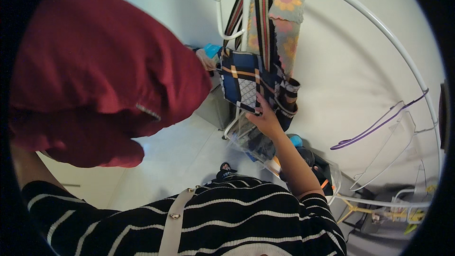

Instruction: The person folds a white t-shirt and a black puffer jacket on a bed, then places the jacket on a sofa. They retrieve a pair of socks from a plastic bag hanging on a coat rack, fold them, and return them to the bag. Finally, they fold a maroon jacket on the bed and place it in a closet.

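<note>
My right hand (267, 120) reaches up to a blue, black and white patchwork shoulder bag (242, 78) hanging by its striped strap (269, 23) from a white coat rack. Thumb and forefinger are apart and lie against the bag's lower front; the other fingers are hard to make out. At the left, a large dark red cloth, perhaps a garment (104, 71), is bunched up in the air over my raised left arm (31, 168). My left hand is hidden behind that cloth, so its fingers do not show.
A white hook (219, 14) juts from the rack beside the strap, near a grey flower-patterned cloth (287, 38). Right of it curves a white metal hoop (379, 23) with a purple hanger (365, 135) and wire hangers. Below stand a grey box (213, 109) and a clear bin (249, 140) holding things.
</note>
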A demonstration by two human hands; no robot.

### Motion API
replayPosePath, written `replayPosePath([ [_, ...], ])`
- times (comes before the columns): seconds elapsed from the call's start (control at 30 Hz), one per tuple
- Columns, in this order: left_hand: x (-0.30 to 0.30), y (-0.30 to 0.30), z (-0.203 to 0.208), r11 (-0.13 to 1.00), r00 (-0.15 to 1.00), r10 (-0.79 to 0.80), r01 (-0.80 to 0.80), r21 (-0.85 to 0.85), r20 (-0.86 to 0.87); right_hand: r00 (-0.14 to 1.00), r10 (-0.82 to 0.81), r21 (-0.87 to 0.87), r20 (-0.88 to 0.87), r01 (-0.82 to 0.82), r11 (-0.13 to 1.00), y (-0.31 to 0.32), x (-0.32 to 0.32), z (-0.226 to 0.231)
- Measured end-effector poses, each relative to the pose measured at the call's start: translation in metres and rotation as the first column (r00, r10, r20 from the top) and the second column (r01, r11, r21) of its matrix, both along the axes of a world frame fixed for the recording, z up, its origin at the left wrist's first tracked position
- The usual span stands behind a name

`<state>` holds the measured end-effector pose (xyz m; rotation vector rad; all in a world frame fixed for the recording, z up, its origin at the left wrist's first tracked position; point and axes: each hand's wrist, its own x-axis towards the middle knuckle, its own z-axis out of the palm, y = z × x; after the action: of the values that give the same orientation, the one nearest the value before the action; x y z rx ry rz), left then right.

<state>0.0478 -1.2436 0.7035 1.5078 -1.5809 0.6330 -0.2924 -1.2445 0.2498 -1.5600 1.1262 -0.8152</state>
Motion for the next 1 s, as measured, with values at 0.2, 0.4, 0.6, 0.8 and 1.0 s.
replayPosePath([
  [0.2,-0.008,0.109,-0.048,0.996,0.987,0.088,-0.084,0.03,-0.136,0.956,0.266,-0.016,0.121,-0.266,0.964,0.028,0.03,0.021],
  [0.4,0.036,0.231,-0.115,0.971,0.923,0.239,-0.234,0.053,-0.301,0.85,0.521,-0.155,0.073,-0.507,0.848,0.091,0.069,0.024],
  [0.6,-0.037,0.397,-0.187,0.908,0.687,0.414,-0.361,0.215,-0.597,0.791,0.605,-0.604,-0.087,-0.525,0.6,0.238,0.115,0.023],
  [0.8,-0.12,0.616,-0.202,0.701,0.563,0.712,-0.531,0.476,-0.42,0.653,0.733,-0.487,-0.188,-0.71,0.508,0.314,0.128,0.009],
  [1.0,-0.219,0.849,-0.231,0.845,0.31,0.517,-0.336,0.417,-0.798,0.412,0.894,-0.588,0.179,-0.684,0.433,0.439,0.141,0.125],
])
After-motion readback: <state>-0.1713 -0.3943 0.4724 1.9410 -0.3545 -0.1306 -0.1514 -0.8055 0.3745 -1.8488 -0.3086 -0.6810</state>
